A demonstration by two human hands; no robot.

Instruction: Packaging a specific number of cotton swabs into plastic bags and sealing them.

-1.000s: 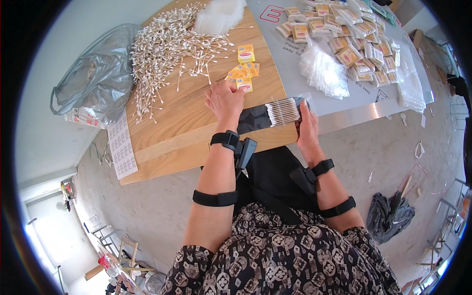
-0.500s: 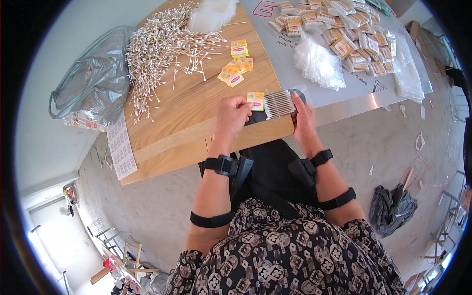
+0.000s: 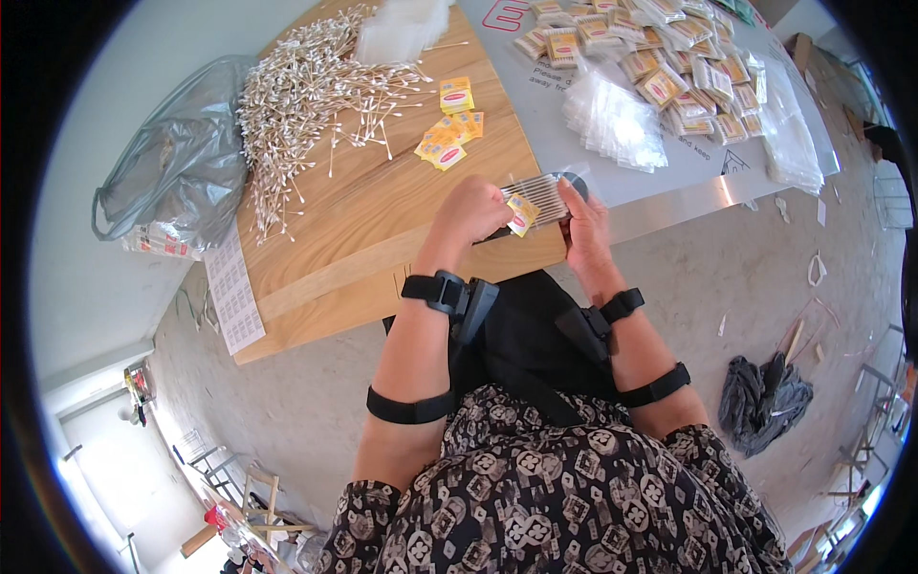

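Observation:
A small yellow-and-white label card (image 3: 522,213) is pinched in my left hand (image 3: 473,210), against the near side of a clear bag of cotton swabs (image 3: 543,196). My right hand (image 3: 585,222) grips that bag at its right end, thumb on top. The swabs lie side by side in a flat row, over a dark flat thing whose kind I cannot make out. More yellow cards (image 3: 448,143) lie spread on the wooden table, beside a small stack of cards (image 3: 456,95). A large heap of loose cotton swabs (image 3: 311,105) covers the table's far left.
Filled swab packs (image 3: 669,72) are piled on the grey surface at the far right. Empty clear bags (image 3: 615,120) lie in front of them. A grey plastic bag (image 3: 186,153) stands at the left edge, near a printed sheet (image 3: 234,292). Crumpled black plastic (image 3: 765,407) lies on the floor.
My left hand has moved right with the card, which now overlaps the swab bag and is tilted. The bag has turned slightly, still in my right hand.

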